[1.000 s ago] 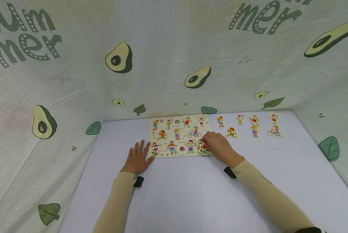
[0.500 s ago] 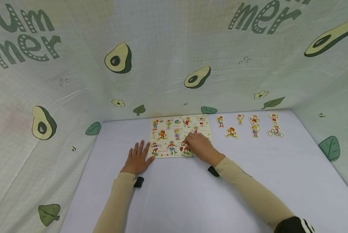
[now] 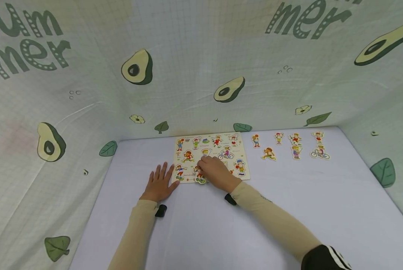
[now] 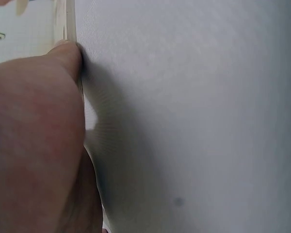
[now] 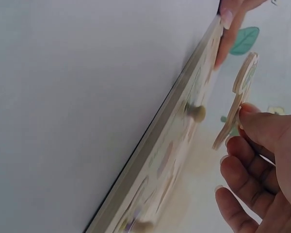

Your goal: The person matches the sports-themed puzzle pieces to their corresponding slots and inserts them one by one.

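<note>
A flat wooden puzzle board (image 3: 240,150) with printed children playing sports lies at the far side of the white table. My left hand (image 3: 159,185) rests flat with fingers spread, its fingertips and thumb at the board's left edge; in the left wrist view the thumb (image 4: 68,53) touches that edge. Over the lower left part of the board, my right hand (image 3: 216,173) pinches a wooden skateboarder puzzle piece (image 3: 200,179) between thumb and fingers. The right wrist view shows this piece (image 5: 241,87) edge-on, held apart from the board, whose surface carries a small knob (image 5: 198,113).
Several loose puzzle pieces lie right of the board, among them a running figure (image 3: 269,154) and a cyclist (image 3: 319,153). Behind the table hangs a pale cloth (image 3: 188,75) printed with avocados and leaves.
My right hand has carried the skateboarder piece leftward across the board from its lower right corner, uncovering a figure there. The left hand has stayed in place.
</note>
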`<state>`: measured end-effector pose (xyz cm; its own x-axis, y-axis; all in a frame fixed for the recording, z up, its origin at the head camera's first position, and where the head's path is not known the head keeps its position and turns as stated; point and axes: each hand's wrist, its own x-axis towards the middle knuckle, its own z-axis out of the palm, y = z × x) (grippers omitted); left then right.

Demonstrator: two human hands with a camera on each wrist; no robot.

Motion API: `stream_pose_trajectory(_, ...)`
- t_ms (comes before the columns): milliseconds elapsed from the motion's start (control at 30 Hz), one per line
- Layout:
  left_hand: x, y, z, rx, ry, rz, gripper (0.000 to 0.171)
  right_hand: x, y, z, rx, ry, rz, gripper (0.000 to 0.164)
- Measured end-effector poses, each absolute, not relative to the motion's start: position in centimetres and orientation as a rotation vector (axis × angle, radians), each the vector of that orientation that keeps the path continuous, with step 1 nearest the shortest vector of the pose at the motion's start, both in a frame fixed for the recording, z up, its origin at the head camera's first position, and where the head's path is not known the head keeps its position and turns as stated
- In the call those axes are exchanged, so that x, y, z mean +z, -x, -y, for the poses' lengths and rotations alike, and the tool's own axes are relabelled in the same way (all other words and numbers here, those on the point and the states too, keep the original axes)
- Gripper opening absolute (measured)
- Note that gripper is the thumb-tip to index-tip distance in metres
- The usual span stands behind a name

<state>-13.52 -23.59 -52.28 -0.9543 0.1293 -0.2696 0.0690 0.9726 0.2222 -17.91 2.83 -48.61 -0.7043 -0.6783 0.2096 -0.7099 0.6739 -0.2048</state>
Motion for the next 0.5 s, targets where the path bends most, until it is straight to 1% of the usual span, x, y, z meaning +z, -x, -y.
stream_pose_trajectory(333,-52.2,13.5,23.7,0.293,-0.159,-2.842,0.079,-48.6,18.5,0.2,0.425,-1.156,2.787,0.010)
stream_pose_trajectory(500,-51.6,13.3,23.4,0.298,-0.171,-2.841,0.078,-48.6,18.9,1.5,0.356,-1.147,2.794,0.013)
